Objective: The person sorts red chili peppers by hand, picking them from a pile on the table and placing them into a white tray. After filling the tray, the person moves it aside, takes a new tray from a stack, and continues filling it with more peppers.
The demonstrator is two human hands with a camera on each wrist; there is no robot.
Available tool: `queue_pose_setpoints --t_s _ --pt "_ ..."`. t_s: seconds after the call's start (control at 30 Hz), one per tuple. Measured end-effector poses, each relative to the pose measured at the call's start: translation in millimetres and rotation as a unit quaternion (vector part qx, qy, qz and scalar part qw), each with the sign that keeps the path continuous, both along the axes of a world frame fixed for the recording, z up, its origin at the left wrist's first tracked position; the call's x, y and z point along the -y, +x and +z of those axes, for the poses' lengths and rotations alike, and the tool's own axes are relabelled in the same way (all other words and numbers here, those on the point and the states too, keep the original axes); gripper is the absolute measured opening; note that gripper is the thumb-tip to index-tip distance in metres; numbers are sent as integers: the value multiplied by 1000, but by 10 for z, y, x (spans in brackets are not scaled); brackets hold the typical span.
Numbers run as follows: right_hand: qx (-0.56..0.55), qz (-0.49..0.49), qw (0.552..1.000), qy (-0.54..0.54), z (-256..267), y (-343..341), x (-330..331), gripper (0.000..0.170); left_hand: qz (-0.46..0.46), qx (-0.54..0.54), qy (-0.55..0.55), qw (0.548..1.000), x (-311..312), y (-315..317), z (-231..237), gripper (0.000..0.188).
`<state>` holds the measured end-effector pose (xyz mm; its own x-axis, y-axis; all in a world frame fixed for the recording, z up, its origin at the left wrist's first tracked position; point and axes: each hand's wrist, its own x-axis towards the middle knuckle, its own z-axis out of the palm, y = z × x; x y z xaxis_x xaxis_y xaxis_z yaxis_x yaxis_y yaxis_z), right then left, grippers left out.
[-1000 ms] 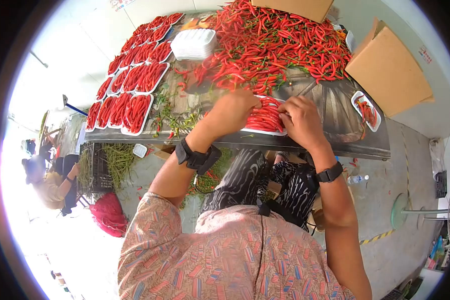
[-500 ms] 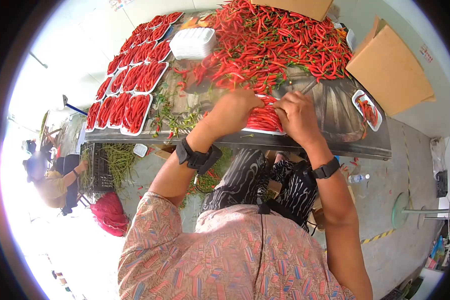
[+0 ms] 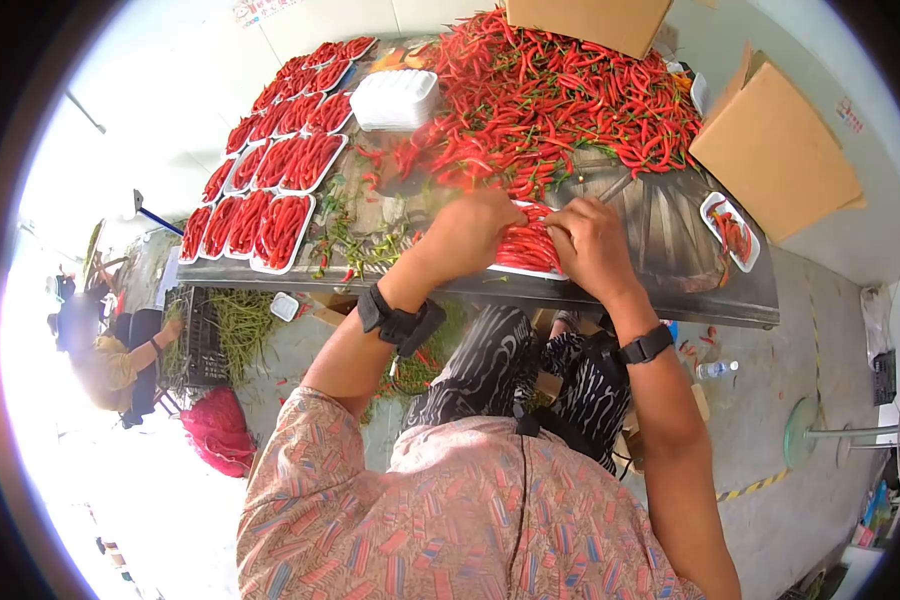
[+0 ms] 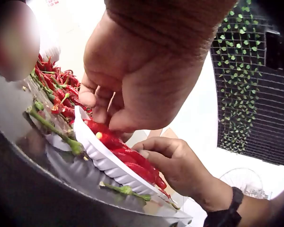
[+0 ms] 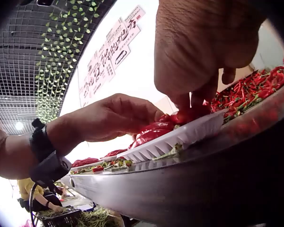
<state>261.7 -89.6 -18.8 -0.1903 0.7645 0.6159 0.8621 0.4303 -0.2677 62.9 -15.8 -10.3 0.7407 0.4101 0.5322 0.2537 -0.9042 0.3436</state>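
A white foam tray [image 3: 522,272] filled with red chilies [image 3: 526,247] lies at the table's near edge. My left hand [image 3: 470,232] is at its left end, fingertips pinching chilies; in the left wrist view this hand [image 4: 142,80] bends over the tray [image 4: 104,158]. From the other end, my right hand [image 3: 595,245] pinches chilies between thumb and curled fingers. In the right wrist view, the right hand [image 5: 203,52] reaches down onto the chilies, partly hiding them, and the left hand [image 5: 113,118] touches them.
Filled chili trays [image 3: 285,235] stand in rows at left, beside stacked empty trays [image 3: 395,100]. A large chili pile [image 3: 570,100] covers the back. At right are a small tray [image 3: 732,232] and a cardboard box [image 3: 780,150]. Loose green stems [image 3: 355,245] lie left of my hands.
The head view has shifted slightly, with the table lower in it. My right hand has moved a little left over the tray; my left hand stays at its end.
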Motion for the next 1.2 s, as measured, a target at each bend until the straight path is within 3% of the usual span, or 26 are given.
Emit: queue_pose_setpoints --t_s 0.1,0.17,0.23,0.47,0.73,0.8,1.03,1.13,1.2 --pt "-60 -2 998 25 -41 11 56 9 15 22 -9 1000 -20 -69 60 21" --pt "-106 -59 990 69 -118 45 90 10 29 38 -3 999 -51 -143 144 20" --pt "-129 -75 986 69 -202 86 134 10 74 5 -45 996 -108 -241 260 17" --pt "-244 -131 960 50 -354 121 208 11 150 -55 -16 987 -564 -453 193 18" --pt "-242 -160 957 16 -390 136 228 11 202 -124 -26 971 -763 -247 90 20" --pt "-229 -163 960 10 -402 136 226 10 227 -124 -92 962 -747 -156 96 27" --pt "-228 -169 959 4 -407 129 234 9 283 -168 -57 943 -877 -131 -29 27" --pt "-235 -164 958 16 -415 148 224 9 296 -116 -44 947 -814 -300 4 25" --pt "-239 -158 958 25 -436 161 214 9 259 -26 -153 953 -586 -412 129 18"
